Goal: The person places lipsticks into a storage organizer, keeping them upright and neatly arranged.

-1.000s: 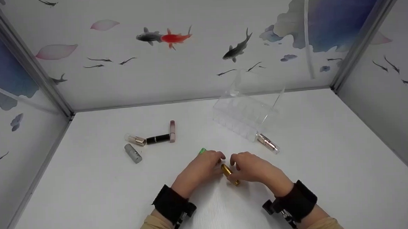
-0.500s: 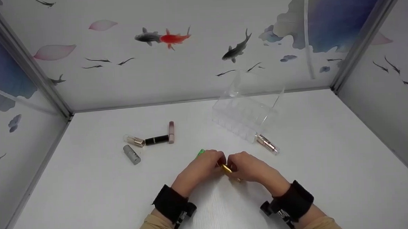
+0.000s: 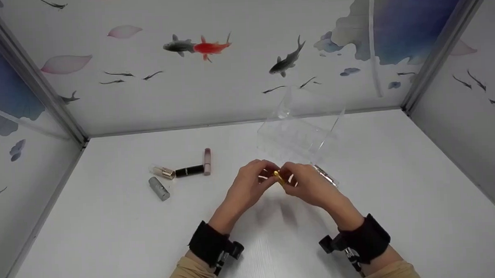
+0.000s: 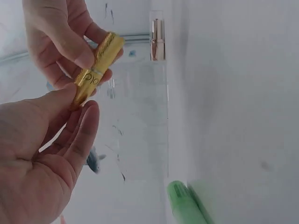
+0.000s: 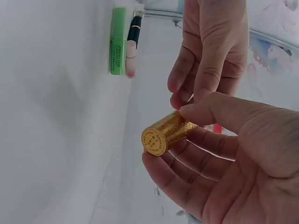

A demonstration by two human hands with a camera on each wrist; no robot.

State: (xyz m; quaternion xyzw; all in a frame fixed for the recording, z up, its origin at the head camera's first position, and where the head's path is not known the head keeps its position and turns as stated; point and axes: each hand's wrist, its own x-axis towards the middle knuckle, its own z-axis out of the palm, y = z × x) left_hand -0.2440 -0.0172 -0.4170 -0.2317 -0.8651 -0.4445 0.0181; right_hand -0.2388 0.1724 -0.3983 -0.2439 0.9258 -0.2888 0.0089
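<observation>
5 tubes (image 3: 189,171) leftward, clear rack (image 3: 291,135) beyond gold tube (image 4: 96,71)

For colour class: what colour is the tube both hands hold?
The tube is gold, clearest in the left wrist view.

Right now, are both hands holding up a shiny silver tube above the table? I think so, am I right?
Almost: the tube isn't silver, it's gold. The left wrist view shows the gold tube clearly. The rest is right: the left hand and the right hand both hold it above the table.
</observation>
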